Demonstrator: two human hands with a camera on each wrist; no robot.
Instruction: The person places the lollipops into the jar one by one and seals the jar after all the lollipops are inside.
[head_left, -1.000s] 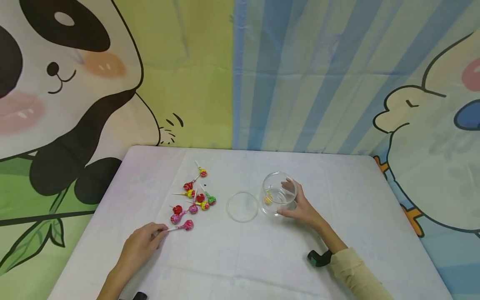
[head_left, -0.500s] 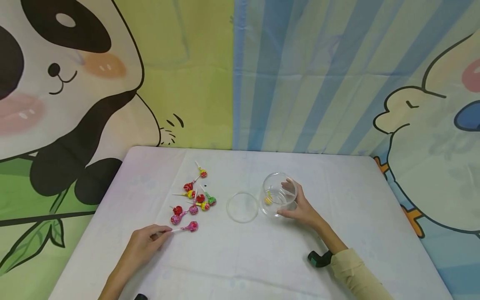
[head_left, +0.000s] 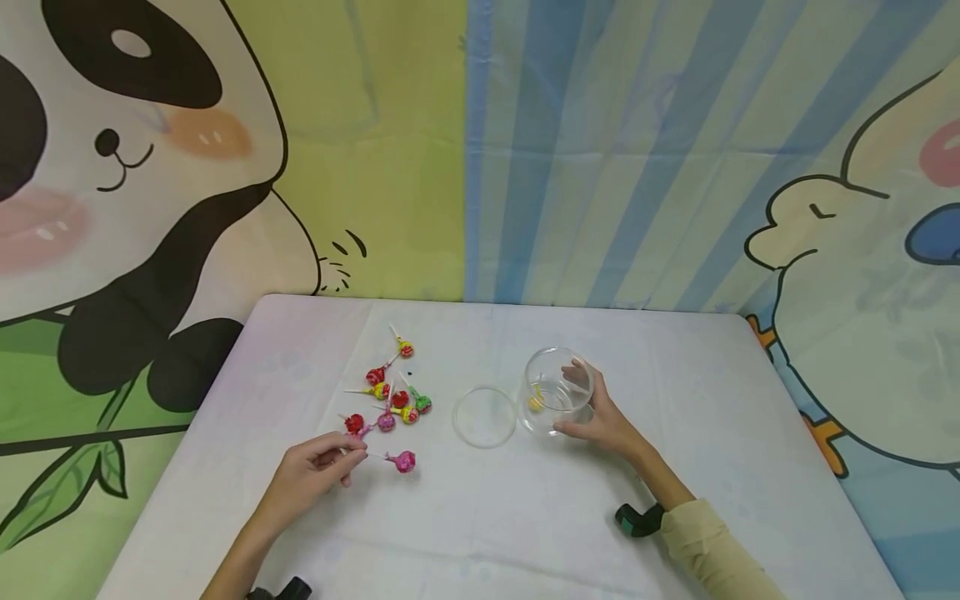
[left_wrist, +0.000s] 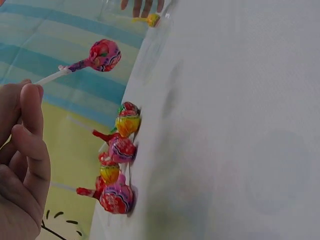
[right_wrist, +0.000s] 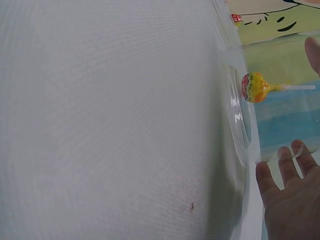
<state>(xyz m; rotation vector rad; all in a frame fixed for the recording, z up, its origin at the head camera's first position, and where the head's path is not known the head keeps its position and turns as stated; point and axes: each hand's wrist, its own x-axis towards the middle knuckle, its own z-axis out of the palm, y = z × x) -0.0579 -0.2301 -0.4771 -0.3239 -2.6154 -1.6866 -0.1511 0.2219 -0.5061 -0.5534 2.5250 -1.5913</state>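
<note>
My left hand [head_left: 311, 475] pinches the white stick of a pink lollipop [head_left: 405, 462] between thumb and fingertips. In the left wrist view that lollipop [left_wrist: 105, 55] is held up off the table, its wrapped ball pointing away from the hand. My right hand [head_left: 600, 412] grips a clear round jar [head_left: 557, 379] from its right side, thumb in front and fingers behind. Inside the jar stands one yellow lollipop [right_wrist: 255, 87], ball down and stick up. Left of the jar lies a clear round lid [head_left: 485, 417].
A loose group of wrapped lollipops [head_left: 386, 419], red, yellow, pink and green, lies on the white table [head_left: 480, 517] beyond my left hand. A black wrist device [head_left: 637, 520] sits at my right wrist. Cartoon-printed curtains [head_left: 375, 150] hang behind the table.
My left hand has moved right and slightly up with the pink lollipop, lifting it from the table. The right hand and the jar have stayed in place.
</note>
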